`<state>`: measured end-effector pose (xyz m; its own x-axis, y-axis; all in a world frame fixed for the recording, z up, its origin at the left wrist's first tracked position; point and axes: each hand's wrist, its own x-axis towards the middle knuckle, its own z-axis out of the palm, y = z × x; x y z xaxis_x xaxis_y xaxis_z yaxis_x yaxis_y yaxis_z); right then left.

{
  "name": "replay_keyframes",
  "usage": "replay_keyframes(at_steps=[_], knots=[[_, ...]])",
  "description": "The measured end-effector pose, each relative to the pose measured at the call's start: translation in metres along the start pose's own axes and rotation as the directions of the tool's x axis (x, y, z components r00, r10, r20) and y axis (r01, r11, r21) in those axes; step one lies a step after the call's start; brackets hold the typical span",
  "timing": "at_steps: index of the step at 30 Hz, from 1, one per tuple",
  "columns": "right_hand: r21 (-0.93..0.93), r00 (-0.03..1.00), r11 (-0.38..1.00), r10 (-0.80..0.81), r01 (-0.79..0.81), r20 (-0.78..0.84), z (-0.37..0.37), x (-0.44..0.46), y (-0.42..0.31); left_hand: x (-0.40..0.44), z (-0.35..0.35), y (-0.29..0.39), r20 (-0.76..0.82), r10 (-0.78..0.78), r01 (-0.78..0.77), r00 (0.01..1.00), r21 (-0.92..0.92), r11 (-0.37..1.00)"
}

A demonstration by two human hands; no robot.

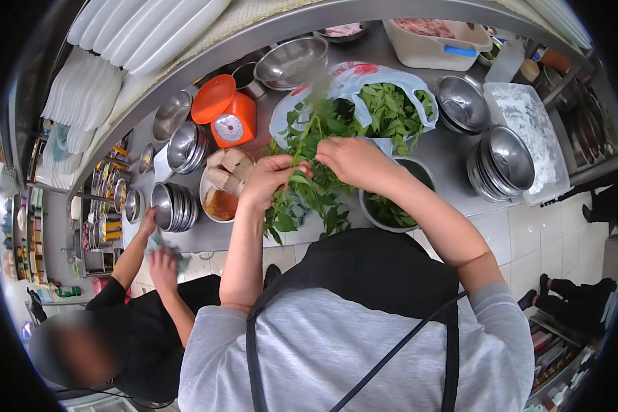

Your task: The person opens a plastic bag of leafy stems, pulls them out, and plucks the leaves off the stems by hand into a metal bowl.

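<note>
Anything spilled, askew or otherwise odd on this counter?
Nothing clearly spilled or damaged. The leafy greens look ordinary. The rightmost stack of steel bowls seems to lean, though the curved lens view may explain that. White residue smears the plastic tray beside it, which looks a bit messy.

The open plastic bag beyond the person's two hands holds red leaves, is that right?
Not quite: the leaves are green, not red. The head view shows them in the open plastic bag beyond the left hand and right hand.
</note>
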<state>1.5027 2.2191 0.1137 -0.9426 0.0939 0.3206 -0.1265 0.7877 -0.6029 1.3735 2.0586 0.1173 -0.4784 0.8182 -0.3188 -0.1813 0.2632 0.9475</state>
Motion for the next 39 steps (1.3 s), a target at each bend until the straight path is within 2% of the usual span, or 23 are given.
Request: replay_keyframes(at_steps=[5, 7, 9, 11, 12, 13, 15, 18, 19, 21, 22, 24, 25, 27, 28, 30, 32, 34, 36, 38, 39], knots=[[-0.013, 1.000, 1.000, 0.012, -0.012, 0.018, 0.004, -0.005, 0.005, 0.005, -0.009, -0.016, 0.022, -0.037, 0.036, 0.999, 0.052, 0.998], [0.011, 0.990, 1.000, 0.027, -0.029, 0.136, -0.003, -0.011, 0.006, 0.006, -0.014, -0.016, 0.039, -0.066, 0.062, 0.997, 0.086, 0.994], [-0.024, 0.996, 1.000, 0.002, 0.001, 0.086, -0.012, -0.023, 0.019, 0.005, -0.017, -0.017, 0.030, -0.028, 0.021, 0.999, 0.206, 0.978], [-0.101, 0.994, 0.989, -0.108, 0.108, 0.005, -0.026, -0.032, 0.042, 0.001, -0.022, -0.014, 0.025, -0.016, 0.011, 1.000, 0.184, 0.983], [-0.097, 0.994, 0.990, -0.105, 0.105, 0.008, -0.028, -0.031, 0.041, -0.003, -0.022, -0.011, 0.016, -0.009, 0.006, 1.000, 0.163, 0.987], [0.083, 1.000, 0.996, -0.026, 0.026, -0.004, -0.031, -0.030, 0.036, -0.005, -0.020, -0.005, 0.041, -0.021, 0.011, 0.999, 0.239, 0.971], [0.416, 0.992, 0.901, 0.125, -0.125, 0.026, -0.024, -0.024, 0.023, -0.009, -0.006, 0.003, 0.039, -0.026, 0.013, 0.999, 0.284, 0.959], [0.492, 0.926, 0.860, 0.287, -0.137, -0.244, 0.017, -0.008, 0.021, -0.005, 0.006, 0.000, 0.064, -0.010, -0.012, 0.998, 0.333, 0.943], [0.493, 0.927, 0.859, 0.287, -0.138, -0.241, 0.019, -0.007, 0.019, -0.003, 0.007, -0.005, 0.065, 0.020, -0.041, 0.998, 0.350, 0.936], [0.617, 0.934, 0.776, 0.303, -0.128, -0.187, 0.021, -0.003, 0.017, -0.001, 0.005, -0.007, 0.056, 0.058, -0.075, 0.997, 0.367, 0.927], [0.617, 0.937, 0.777, 0.297, -0.124, -0.185, 0.023, -0.001, 0.019, -0.001, 0.003, -0.006, 0.058, 0.053, -0.073, 0.997, 0.423, 0.903], [0.746, 0.937, 0.618, 0.348, -0.250, 0.026, 0.026, -0.004, 0.026, -0.002, 0.001, -0.003, 0.062, 0.048, -0.072, 0.997, 0.477, 0.876], [0.744, 0.937, 0.620, 0.347, -0.250, 0.025, 0.027, -0.005, 0.032, -0.003, 0.000, 0.000, 0.055, 0.063, -0.083, 0.996, 0.520, 0.850], [0.863, 0.946, 0.445, 0.306, -0.237, 0.102, 0.021, -0.004, 0.041, -0.003, -0.005, 0.005, 0.050, 0.083, -0.097, 0.995, 0.563, 0.821], [0.862, 0.947, 0.448, 0.306, -0.235, 0.100, 0.014, -0.005, 0.043, -0.002, -0.008, 0.006, 0.048, 0.058, -0.075, 0.997, 0.559, 0.826], [0.864, 0.884, 0.234, 0.269, -0.445, 0.382, 0.000, -0.007, 0.043, -0.002, -0.014, 0.009, 0.051, 0.033, -0.056, 0.998, 0.556, 0.829], [0.867, 0.902, 0.273, 0.241, -0.417, 0.358, -0.001, -0.011, 0.049, -0.002, -0.021, 0.012, 0.122, 0.061, -0.112, 0.991, 0.470, 0.875], [0.847, 0.873, 0.215, 0.165, -0.486, 0.458, -0.020, -0.015, 0.042, -0.002, -0.034, 0.023, 0.155, 0.088, -0.149, 0.984, 0.449, 0.881], [0.840, 0.877, 0.256, 0.171, -0.479, 0.448, -0.040, -0.022, 0.046, -0.006, -0.050, 0.038, 0.041, 0.050, -0.065, 0.998, 0.575, 0.816], [0.759, 0.806, 0.271, 0.213, -0.592, 0.553, -0.055, -0.029, 0.054, -0.009, -0.061, 0.046, 0.046, 0.040, -0.058, 0.998, 0.522, 0.851], [0.730, 0.805, 0.340, 0.264, -0.593, 0.530, -0.060, -0.031, 0.049, -0.010, -0.062, 0.047, 0.047, 0.028, -0.047, 0.998, 0.465, 0.884]])
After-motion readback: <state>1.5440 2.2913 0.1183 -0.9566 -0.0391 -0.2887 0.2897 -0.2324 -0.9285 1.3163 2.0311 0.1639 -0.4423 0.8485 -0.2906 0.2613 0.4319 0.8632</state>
